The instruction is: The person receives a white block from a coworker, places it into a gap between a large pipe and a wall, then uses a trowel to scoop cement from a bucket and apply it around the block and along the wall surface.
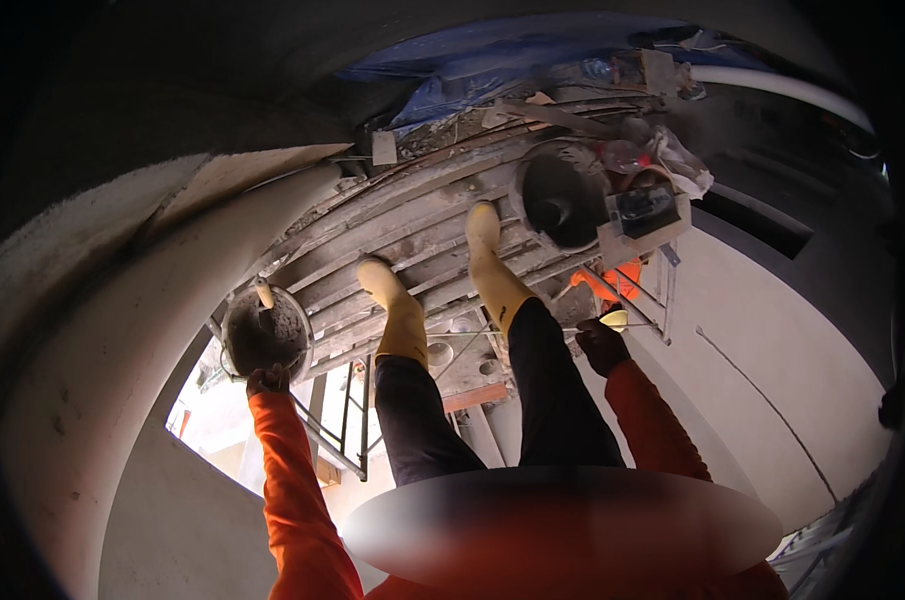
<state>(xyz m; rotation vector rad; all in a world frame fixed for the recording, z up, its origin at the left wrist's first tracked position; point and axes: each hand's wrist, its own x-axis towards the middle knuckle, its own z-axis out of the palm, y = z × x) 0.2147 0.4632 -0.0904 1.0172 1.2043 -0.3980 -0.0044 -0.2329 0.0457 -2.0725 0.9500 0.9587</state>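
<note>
Weathered planks [428, 228] run underfoot, where the left hand [268, 380] grips the near rim of a bucket [245, 347] by their left end, best kept level so the trowel [264, 293] stays in; the right hand's [603, 347] hold I can't tell.

From my remote station, I view a wooden plank platform [428, 238] between a curved left wall [93, 340] and a pale right wall [783, 370]; bright light shows through an opening [205, 398] below.
</note>
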